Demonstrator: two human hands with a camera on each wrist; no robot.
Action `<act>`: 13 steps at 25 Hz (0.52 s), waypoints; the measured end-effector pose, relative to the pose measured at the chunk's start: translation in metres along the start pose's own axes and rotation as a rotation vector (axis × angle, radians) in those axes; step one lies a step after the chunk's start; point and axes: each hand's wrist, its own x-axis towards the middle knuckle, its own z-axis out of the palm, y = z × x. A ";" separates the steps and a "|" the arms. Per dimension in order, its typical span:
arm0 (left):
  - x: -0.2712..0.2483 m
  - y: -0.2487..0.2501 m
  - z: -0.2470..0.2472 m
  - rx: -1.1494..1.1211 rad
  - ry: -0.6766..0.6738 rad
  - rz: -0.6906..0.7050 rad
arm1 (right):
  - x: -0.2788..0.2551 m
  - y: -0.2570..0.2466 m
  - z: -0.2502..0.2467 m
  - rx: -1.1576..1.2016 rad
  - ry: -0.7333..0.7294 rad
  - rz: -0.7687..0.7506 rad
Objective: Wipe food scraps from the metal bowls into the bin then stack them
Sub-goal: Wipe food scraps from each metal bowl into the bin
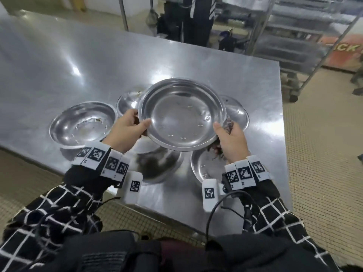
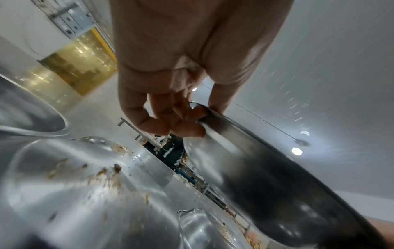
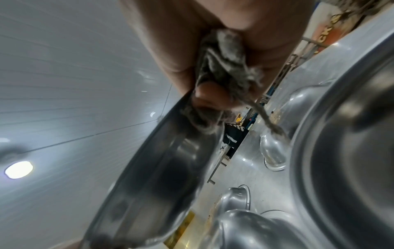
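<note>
I see both hands on one metal bowl (image 1: 181, 114), lifted clear above the steel table (image 1: 78, 61). Left hand (image 1: 127, 130) pinches its left rim, thumb inside, fingers curled under. Right hand (image 1: 231, 142) clamps the right rim with a grey rag (image 3: 221, 67) bunched in the same grip. Held bowl looks mostly clean. Under it: a bowl (image 1: 161, 165) near the table edge, another (image 1: 206, 165) beside it. Left, a scrap-flecked bowl (image 1: 82, 124). Further back, two more bowls (image 1: 127, 101) (image 1: 235, 112). Wire rack (image 1: 304, 36) beyond the table.
</note>
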 end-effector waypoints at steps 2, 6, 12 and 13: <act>0.038 0.001 -0.018 0.040 -0.033 -0.007 | 0.015 -0.008 0.021 0.004 0.051 0.012; 0.114 -0.005 -0.040 0.145 -0.246 -0.060 | 0.048 -0.019 0.056 -0.023 0.139 0.077; 0.181 -0.008 -0.037 0.328 -0.435 -0.207 | 0.098 -0.032 0.072 -0.355 0.083 0.249; 0.187 -0.010 -0.034 0.369 -0.437 -0.219 | 0.108 -0.030 0.073 -0.456 0.059 0.276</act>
